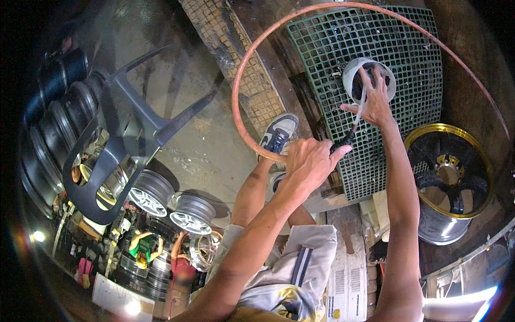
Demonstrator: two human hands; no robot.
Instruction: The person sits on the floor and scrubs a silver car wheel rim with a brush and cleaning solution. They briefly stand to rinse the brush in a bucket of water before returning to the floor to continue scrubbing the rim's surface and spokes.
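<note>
My left hand (307, 161) is closed around the end of an orange-pink hose (237, 96), at its black nozzle (344, 141). A thin stream of water runs from the nozzle toward a white round container (350, 82). Over that container reaches my right hand (374, 96), fingers spread, their tips inside its mouth near something dark. Whether the fingertips touch the contents cannot be told. The container rests on a green plastic grid mat (362, 161).
A gold-rimmed black wheel (446, 129) stands at the right. At the left are a dark plastic chair (141, 100), silver wheel rims (193, 209) and stacked dark rims (64, 124). Two people are at work at the lower left. A tiled ledge (257, 96) runs beside my shoe.
</note>
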